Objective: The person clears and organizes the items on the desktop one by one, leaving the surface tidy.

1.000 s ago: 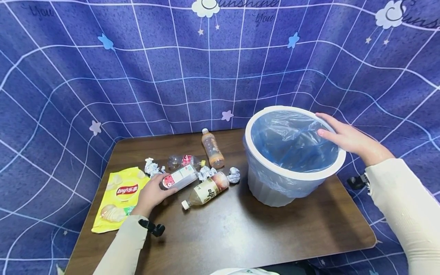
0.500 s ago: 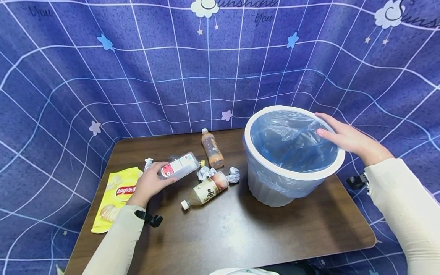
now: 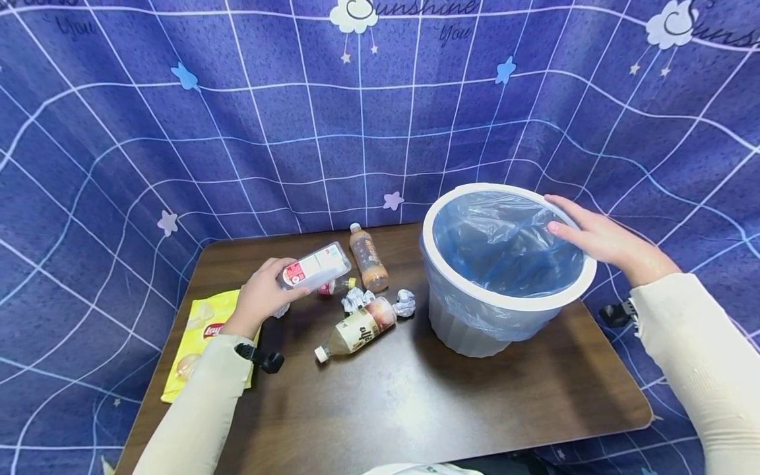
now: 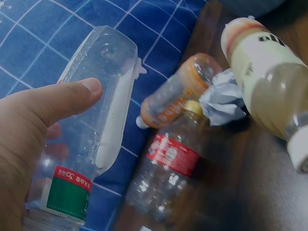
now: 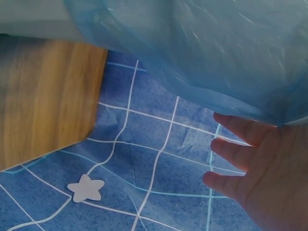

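Note:
A clear, squarish plastic bottle [image 3: 317,265] with a red and white label is gripped by my left hand [image 3: 260,298], raised above the table. In the left wrist view, my thumb lies across the bottle [image 4: 118,62], and a red and green label shows near its lower end. Beneath it lies another clear bottle [image 4: 171,156] with a red label and yellow cap. My right hand [image 3: 614,244] rests on the white rim of the bin [image 3: 469,330], which has a blue plastic liner [image 3: 505,244]. Three straight, spread fingers [image 5: 233,154] show below the liner in the right wrist view.
An orange-tinted bottle [image 3: 368,257] lies at the back, and a cream-labelled bottle [image 3: 359,328] in front. Crumpled paper balls [image 3: 405,303] lie nearby. A yellow Lay's chip bag [image 3: 202,330] sits at the table's left. A blue grid-patterned curtain [image 3: 267,132] stands behind.
My left hand has lifted the squarish bottle up and away toward the back, now over the yellow-capped bottle. My right hand and the bin stay in place.

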`<state>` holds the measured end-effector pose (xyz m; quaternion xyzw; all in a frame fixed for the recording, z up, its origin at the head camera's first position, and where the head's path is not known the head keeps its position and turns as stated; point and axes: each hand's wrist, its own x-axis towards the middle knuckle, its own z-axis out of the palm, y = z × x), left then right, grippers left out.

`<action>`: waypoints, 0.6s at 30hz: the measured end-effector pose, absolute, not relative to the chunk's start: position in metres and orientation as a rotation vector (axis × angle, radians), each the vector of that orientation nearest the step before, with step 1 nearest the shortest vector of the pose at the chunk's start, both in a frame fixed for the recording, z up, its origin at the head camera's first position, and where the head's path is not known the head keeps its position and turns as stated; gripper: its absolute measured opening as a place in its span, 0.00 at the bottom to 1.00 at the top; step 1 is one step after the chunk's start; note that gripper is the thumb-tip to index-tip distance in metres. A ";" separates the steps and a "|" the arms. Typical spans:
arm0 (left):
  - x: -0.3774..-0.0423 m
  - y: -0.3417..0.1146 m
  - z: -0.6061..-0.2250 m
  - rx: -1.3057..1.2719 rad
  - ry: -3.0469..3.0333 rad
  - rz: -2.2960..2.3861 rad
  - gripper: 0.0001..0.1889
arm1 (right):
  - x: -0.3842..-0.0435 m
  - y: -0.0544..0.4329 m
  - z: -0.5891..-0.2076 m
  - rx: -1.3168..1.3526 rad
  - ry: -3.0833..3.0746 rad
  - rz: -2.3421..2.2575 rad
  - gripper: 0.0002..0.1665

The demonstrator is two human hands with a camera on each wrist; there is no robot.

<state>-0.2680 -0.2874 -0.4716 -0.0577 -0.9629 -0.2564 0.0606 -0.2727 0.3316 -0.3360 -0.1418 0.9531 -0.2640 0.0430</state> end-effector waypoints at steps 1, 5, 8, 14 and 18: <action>-0.269 -0.286 -0.469 -0.179 -2.907 -0.774 0.42 | -0.273 0.331 -0.336 -0.435 2.916 -0.807 0.42; -0.273 -0.281 -0.460 -0.197 -2.885 -0.753 0.42 | -0.273 0.331 -0.337 -0.431 2.919 -0.803 0.41; -0.276 -0.278 -0.453 -0.225 -2.865 -0.747 0.41 | -0.274 0.331 -0.337 -0.429 2.924 -0.799 0.41; -0.283 -0.266 -0.437 -0.271 -2.829 -0.785 0.39 | -0.273 0.330 -0.336 -0.432 2.930 -0.798 0.41; -0.288 -0.256 -0.422 -0.287 -2.823 -0.799 0.40 | -0.272 0.331 -0.335 -0.427 2.938 -0.795 0.41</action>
